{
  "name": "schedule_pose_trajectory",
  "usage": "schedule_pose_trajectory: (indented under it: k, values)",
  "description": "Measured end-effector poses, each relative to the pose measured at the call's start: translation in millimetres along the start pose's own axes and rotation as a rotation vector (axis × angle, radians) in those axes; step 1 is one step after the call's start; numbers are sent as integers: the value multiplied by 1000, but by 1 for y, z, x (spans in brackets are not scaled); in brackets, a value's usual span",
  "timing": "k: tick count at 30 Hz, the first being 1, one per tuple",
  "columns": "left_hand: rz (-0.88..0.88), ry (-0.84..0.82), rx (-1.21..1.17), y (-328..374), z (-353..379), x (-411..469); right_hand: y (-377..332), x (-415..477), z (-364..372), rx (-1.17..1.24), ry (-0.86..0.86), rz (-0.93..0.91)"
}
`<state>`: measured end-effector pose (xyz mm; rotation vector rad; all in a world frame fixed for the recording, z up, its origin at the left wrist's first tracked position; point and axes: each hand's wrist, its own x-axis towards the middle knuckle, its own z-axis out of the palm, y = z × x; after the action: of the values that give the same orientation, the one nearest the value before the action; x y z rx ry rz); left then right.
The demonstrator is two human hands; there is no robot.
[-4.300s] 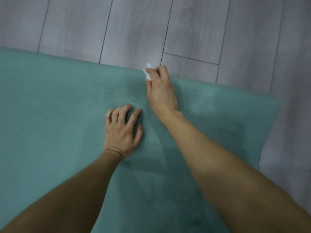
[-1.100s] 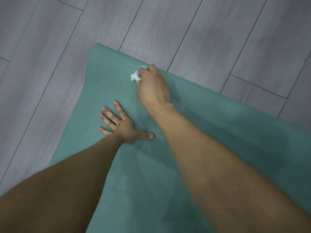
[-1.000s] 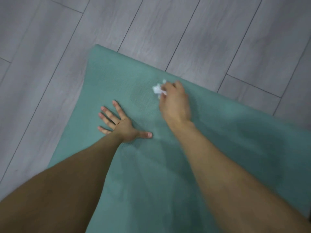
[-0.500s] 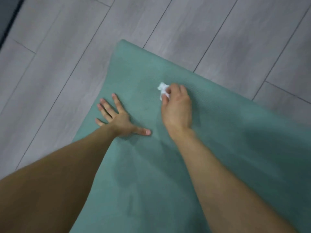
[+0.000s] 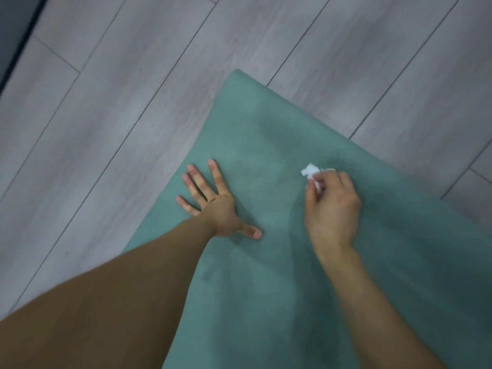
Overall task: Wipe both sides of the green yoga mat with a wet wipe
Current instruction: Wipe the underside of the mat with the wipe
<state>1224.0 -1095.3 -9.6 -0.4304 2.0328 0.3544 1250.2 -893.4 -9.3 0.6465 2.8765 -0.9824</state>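
Both hands work the mat (image 5: 266, 288): your left hand (image 5: 213, 206) lies flat, fingers spread, pinning it near the far corner. Your right hand (image 5: 331, 209) pinches the crumpled wipe (image 5: 310, 171) to scrub.

The green yoga mat (image 5: 266, 288) lies flat on the grey wood-plank floor (image 5: 119, 102), filling the near right with one corner pointing far, and the floor runs along its left and far sides. The left grip (image 5: 215, 211) rests spread on the mat just inside its left edge, with the right grip (image 5: 332, 211) to its right, apart, also over the mat. The crumpled white wet wipe (image 5: 310, 171) sticks out at the right grip's far end, on the mat.
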Motion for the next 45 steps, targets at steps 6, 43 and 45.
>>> schedule_pose_trajectory:
  k: [6, 43, 45]
  values:
    - [-89, 149, 25, 2, 16, 11, -138, 61, 108, -40, -235, -396]
    - [-12, 4, 4, 2, 4, 0, -133, 160, 71, -18, -188, -83]
    - [-26, 8, 16, 3, 4, 0, -163, 167, 80, -18, -249, -195]
